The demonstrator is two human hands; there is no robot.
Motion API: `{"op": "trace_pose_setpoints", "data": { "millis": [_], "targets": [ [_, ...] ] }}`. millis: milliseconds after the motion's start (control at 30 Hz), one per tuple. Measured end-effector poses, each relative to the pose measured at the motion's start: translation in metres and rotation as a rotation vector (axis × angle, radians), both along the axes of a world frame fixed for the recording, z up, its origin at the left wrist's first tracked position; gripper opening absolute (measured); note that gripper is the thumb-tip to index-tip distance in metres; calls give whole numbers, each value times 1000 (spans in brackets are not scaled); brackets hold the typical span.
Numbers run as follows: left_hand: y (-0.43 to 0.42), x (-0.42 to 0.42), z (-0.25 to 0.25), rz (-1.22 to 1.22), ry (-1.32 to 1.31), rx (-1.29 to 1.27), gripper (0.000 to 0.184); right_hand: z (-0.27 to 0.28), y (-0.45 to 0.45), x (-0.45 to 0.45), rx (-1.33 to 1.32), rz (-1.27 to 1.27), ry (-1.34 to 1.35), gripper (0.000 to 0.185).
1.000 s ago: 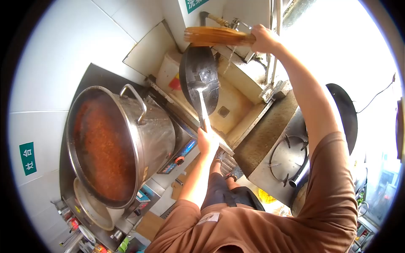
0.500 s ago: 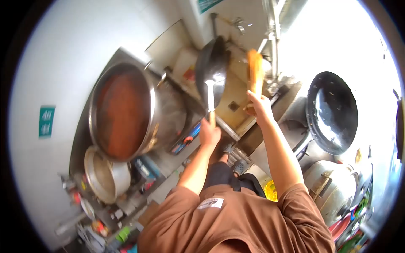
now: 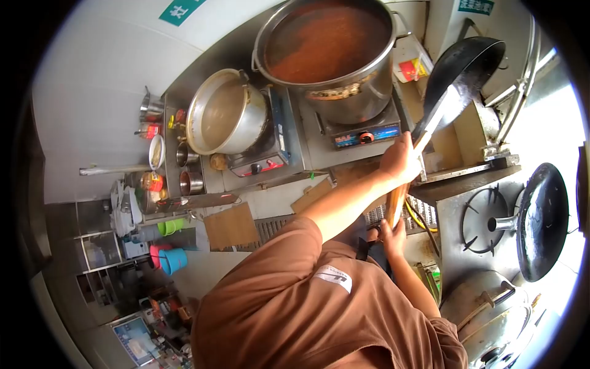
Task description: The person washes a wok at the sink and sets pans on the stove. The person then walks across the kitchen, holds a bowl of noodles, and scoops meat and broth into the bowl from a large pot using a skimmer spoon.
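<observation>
A black wok [image 3: 470, 64] is raised and tilted in front of me at the upper right. From it a pale metal handle [image 3: 435, 118] with a wood-coloured end runs down to my left hand [image 3: 398, 161], which is closed around it. My right hand [image 3: 393, 238] is lower and nearer my body. Its fingers are wrapped round a wood-coloured brush [image 3: 397, 204], whose upper end is partly hidden behind my left hand and forearm.
A tall steel pot [image 3: 362, 101] of red-brown liquid stands on a burner [image 3: 367, 136]. Left of it is a pale pot [image 3: 243, 123] on another burner. A second black wok [image 3: 544, 221] and a large lidded pot [image 3: 476, 307] are on my right. The sink [image 3: 447, 147] lies below the raised wok.
The view has swung left. The wok is out from over the sink and nearer the tall pot. My right hand has lowered with the brush, from beyond the left hand to below it.
</observation>
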State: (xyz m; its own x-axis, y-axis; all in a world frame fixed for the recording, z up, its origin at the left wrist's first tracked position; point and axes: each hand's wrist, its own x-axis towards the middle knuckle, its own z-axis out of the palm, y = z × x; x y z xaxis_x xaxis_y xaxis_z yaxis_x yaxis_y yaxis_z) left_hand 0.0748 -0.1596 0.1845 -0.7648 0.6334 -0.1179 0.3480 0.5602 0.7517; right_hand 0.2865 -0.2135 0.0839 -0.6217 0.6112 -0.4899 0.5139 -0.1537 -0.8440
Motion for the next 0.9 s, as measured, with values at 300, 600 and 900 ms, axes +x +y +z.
{"op": "trace_pose_setpoints", "data": {
  "millis": [300,600,900],
  "targets": [
    [-45,-21,8,-65,-177,112,28,-107,-87,-121,298,687,73,62],
    [-80,-38,-3,-72,-139,142,27,-142,-99,-209,495,524,250,68],
    [-70,-20,5,-119,-877,300,17,-7,-5,33,525,-323,-131,26]
  ]
}}
